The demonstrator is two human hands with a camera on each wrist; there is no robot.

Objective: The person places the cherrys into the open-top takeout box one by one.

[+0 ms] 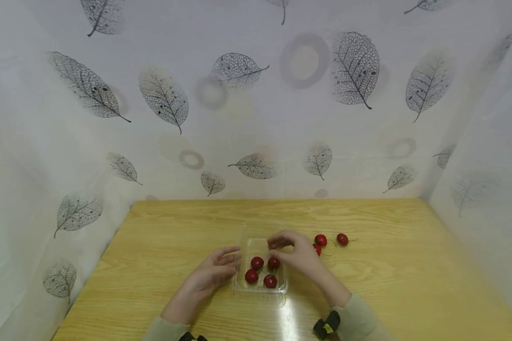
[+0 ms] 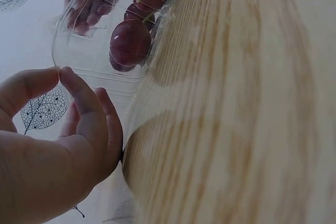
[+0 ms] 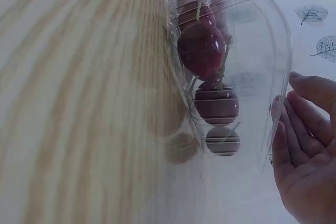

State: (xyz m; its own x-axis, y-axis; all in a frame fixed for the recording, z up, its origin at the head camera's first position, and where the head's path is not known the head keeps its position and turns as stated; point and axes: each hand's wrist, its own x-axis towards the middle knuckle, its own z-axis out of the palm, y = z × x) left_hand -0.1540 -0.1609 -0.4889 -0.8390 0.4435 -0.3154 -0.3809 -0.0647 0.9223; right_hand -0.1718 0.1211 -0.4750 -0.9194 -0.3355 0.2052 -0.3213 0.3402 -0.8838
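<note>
A clear plastic box [image 1: 262,289] sits on the wooden table with several dark red cherries [image 1: 257,263] inside, some with green stems. At its left side, my left hand [image 1: 209,277] pinches the rim between thumb and forefinger, as the left wrist view shows. The right hand [image 1: 300,255] is at the opposite side, its thumb and fingers on the box's rim. Through the clear walls, cherries [image 3: 201,49] appear close together near the bottom. Just beyond the right hand lie three loose cherries [image 1: 342,239] with stems; the hand partly covers one of them.
The wood-grain table [image 1: 392,284] reaches back to a pale hanging cloth [image 1: 277,113] printed with grey leaves. More of this cloth closes in the left and right sides. A bright reflection shows on the tabletop before the box.
</note>
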